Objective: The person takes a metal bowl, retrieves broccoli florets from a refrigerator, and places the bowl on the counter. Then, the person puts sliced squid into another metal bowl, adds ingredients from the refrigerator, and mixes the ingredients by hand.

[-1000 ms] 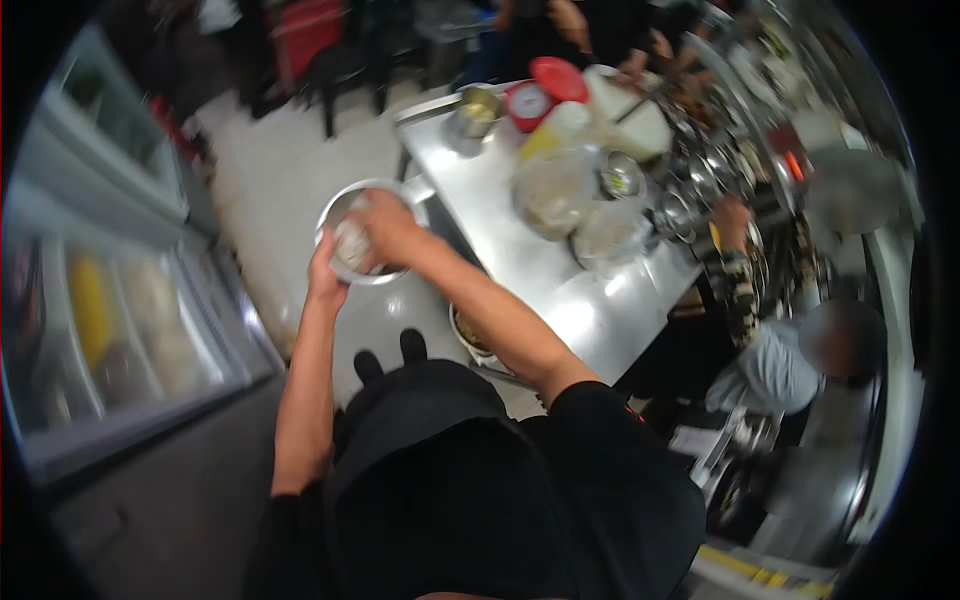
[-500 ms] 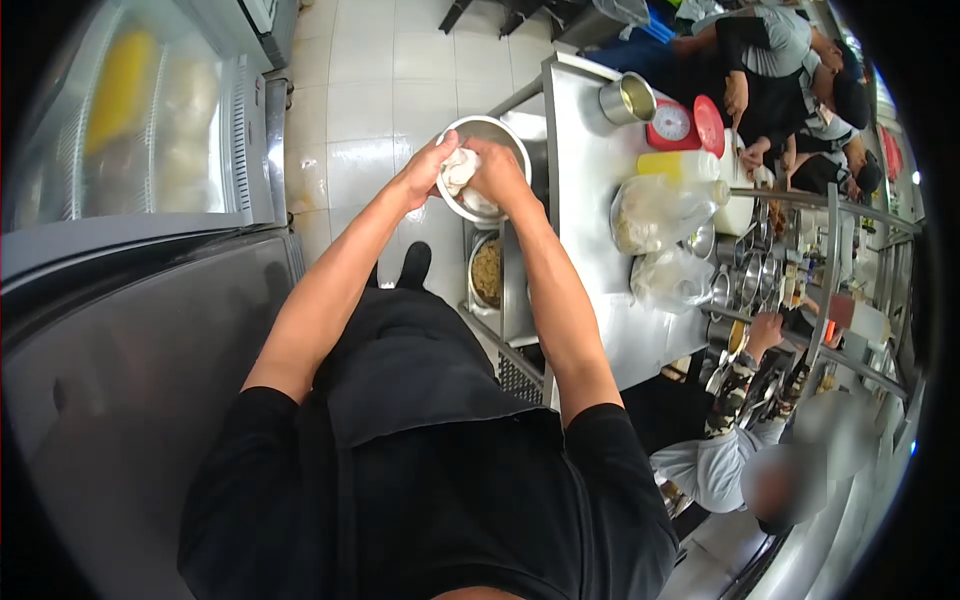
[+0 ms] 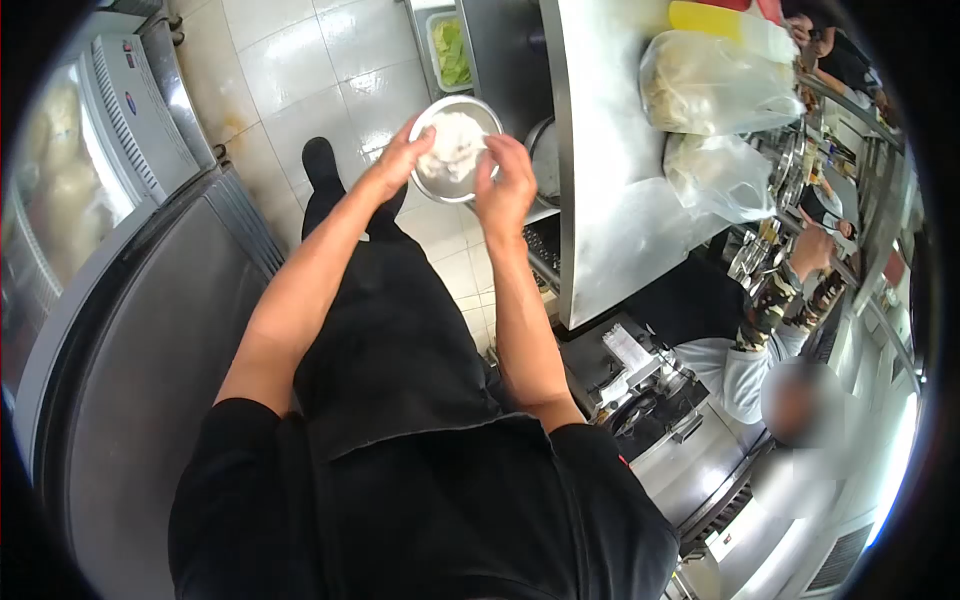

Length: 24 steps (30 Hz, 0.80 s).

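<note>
A round metal bowl (image 3: 455, 192) is held up in front of me, over the tiled floor and left of the steel table. White, soft-looking food (image 3: 455, 140) lies inside it. My left hand (image 3: 400, 158) grips the bowl's left rim, its thumb over the edge. At the right rim is my right hand (image 3: 508, 180), fingers curled at the edge; whether they pinch the rim or some of the food is too small to tell.
The steel table (image 3: 610, 240) on the right bears plastic bags (image 3: 710, 85) and a yellow-topped container (image 3: 725, 25). A tray of green leaves (image 3: 450, 52) sits ahead. Fridge (image 3: 140, 120) at left; a co-worker (image 3: 735, 370) stands beyond the table.
The bowl is now held by its rim, and the white food lies in it instead of between my hands. My view has shifted along the table, with the leaf tray now visible.
</note>
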Each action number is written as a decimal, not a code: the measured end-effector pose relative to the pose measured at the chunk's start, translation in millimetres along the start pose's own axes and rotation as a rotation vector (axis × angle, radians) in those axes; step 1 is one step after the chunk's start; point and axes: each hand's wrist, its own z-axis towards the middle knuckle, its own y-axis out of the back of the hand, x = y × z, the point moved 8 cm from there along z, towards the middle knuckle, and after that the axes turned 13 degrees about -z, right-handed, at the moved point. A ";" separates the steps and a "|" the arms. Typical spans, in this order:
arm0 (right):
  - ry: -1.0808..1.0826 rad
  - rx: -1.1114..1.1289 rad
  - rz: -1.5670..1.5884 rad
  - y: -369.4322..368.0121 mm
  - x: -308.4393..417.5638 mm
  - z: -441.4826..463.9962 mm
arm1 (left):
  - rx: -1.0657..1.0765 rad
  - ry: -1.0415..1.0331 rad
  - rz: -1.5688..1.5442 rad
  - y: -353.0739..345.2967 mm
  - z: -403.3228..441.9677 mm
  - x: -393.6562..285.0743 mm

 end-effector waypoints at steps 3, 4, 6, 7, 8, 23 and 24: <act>-0.191 -0.046 -0.147 -14.5 -133.6 -39.2 | 0.003 0.046 0.033 10.8 21.0 75.8; -0.359 0.009 -0.303 -26.3 -197.7 -53.7 | 0.006 0.077 0.007 9.6 27.2 93.4; -0.518 0.059 -0.615 -43.0 -338.0 -83.7 | 0.001 0.133 -0.016 2.1 27.5 122.9; -0.497 0.036 -0.757 -51.7 -385.0 -88.6 | 0.011 0.142 0.018 -5.1 28.7 125.2; -0.555 0.053 -0.800 -56.3 -396.8 -86.5 | 0.020 0.152 0.053 -6.3 30.4 131.8; -0.709 -0.139 -0.355 -18.9 -368.0 -96.3 | -0.022 0.008 0.081 -17.2 77.4 135.1; -0.658 -0.119 -0.331 -16.3 -347.9 -94.7 | -0.020 0.005 0.083 -18.6 79.6 132.7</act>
